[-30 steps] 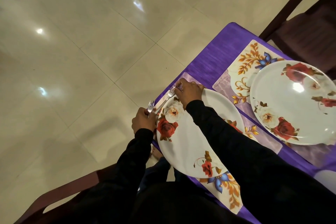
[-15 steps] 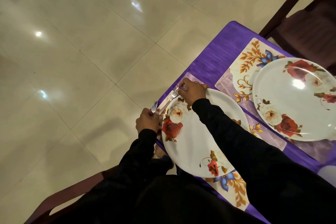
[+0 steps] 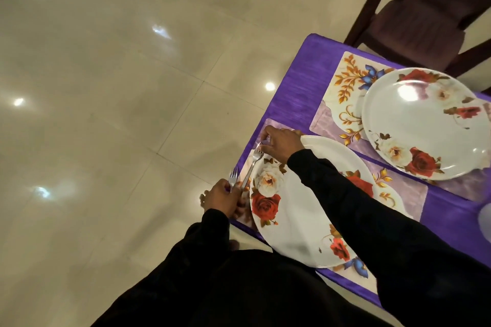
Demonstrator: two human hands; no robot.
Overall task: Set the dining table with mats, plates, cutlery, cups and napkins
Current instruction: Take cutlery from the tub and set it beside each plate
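Now right grip [image 3: 279,144] pinching fork [image 3: 252,165] beside plate [image 3: 305,210], left grip [image 3: 221,198] holding second fork [image 3: 233,176]

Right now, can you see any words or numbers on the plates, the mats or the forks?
None: no words, numbers or brand marks can be read anywhere in this view.
The near plate and the far plate carry only painted roses.
The mats show leaves and flowers, no lettering.
The fork pinched by the right hand and the fork held in the left hand are too small to show any stamp.
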